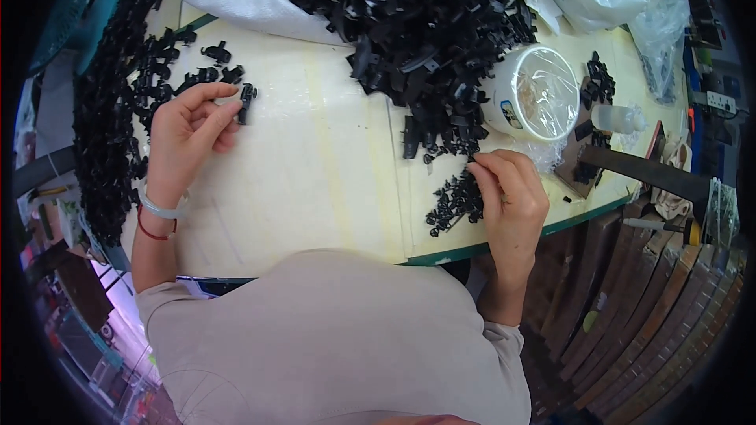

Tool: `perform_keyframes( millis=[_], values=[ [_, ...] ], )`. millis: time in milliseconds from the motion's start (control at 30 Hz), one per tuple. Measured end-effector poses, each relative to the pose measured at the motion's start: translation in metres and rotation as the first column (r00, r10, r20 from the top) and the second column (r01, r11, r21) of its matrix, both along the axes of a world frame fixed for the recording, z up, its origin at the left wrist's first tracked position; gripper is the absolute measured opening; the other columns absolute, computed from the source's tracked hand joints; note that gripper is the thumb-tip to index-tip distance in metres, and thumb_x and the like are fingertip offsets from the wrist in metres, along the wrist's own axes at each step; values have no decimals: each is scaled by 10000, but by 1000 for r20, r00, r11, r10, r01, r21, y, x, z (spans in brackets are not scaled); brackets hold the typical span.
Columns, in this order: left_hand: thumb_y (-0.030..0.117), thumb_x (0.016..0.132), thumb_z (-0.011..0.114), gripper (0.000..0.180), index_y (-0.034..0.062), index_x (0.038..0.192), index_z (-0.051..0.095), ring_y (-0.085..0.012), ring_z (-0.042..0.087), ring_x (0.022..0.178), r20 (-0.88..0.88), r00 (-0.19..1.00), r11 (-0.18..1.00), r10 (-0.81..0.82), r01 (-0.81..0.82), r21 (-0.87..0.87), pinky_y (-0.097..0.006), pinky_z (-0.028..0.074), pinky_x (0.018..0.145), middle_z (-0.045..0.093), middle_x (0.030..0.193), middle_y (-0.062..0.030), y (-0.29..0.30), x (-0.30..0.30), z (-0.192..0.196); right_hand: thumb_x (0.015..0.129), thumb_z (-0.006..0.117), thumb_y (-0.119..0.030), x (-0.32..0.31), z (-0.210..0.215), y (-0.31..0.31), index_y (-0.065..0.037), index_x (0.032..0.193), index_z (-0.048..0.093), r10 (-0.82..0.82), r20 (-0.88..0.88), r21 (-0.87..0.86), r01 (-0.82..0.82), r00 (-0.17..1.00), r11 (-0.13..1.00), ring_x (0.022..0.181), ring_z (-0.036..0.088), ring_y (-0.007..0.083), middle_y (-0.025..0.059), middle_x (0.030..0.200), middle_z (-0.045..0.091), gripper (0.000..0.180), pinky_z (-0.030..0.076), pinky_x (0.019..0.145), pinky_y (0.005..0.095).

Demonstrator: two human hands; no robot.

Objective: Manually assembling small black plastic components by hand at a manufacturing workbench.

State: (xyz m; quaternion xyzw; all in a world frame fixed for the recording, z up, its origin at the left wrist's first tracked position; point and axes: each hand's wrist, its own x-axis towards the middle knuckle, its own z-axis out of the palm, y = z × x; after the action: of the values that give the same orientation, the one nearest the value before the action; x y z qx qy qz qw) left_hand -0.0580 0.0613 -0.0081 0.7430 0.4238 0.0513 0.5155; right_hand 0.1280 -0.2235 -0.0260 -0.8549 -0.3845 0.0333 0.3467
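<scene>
Your left hand [190,127] pinches a black part [247,104] over the pale tabletop [291,165], near the loose black parts [153,59], its gripped edge hidden by your fingertips. Your right hand [513,193] partly covers the small black pieces [450,206]; I can't tell whether its bunched fingers grip one.
</scene>
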Motion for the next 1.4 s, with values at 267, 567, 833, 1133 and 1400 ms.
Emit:
perform_keyframes(
  millis=[267,567,833,1133,1400],
  values=[
    [-11,696,731,328,35,1007,641,-162,566,642,114,753,583,-648,394,711,-261,466,544,586,825,-71,-46,43,10,762,633,41,-3,9,-5,19,851,588,-52,-120,40,57,991,998,739,578,243,129,856,599,103,470,657,321],
    [68,685,667,264,-3,931,601,-216,562,796,-42,384,164,-922,488,857,-294,469,669,571,992,-108,-67,88,-22,845,557,52,-8,7,-16,71,989,553,265,-795,522,391,546,758,690,642,157,193,948,631,146,537,635,254],
    [85,633,737,283,34,861,577,-237,531,784,49,589,472,-807,592,653,-315,460,662,522,866,-75,-72,82,-16,825,557,70,-5,6,-14,108,962,594,380,-816,558,424,434,713,761,662,220,205,982,588,146,581,684,291],
    [55,639,722,209,25,749,547,-242,559,783,119,522,454,-844,580,676,-304,487,639,557,844,-81,-62,74,-19,804,574,102,1,14,-17,98,959,600,215,-649,605,324,730,727,751,657,218,186,962,598,157,573,651,281],
    [68,685,719,180,3,811,608,-245,596,841,157,441,365,-884,439,821,-287,523,668,623,930,-90,-61,66,-30,694,681,91,55,55,7,-1,876,670,21,499,68,-64,866,996,731,570,212,90,867,635,204,466,657,286]
  ],
)
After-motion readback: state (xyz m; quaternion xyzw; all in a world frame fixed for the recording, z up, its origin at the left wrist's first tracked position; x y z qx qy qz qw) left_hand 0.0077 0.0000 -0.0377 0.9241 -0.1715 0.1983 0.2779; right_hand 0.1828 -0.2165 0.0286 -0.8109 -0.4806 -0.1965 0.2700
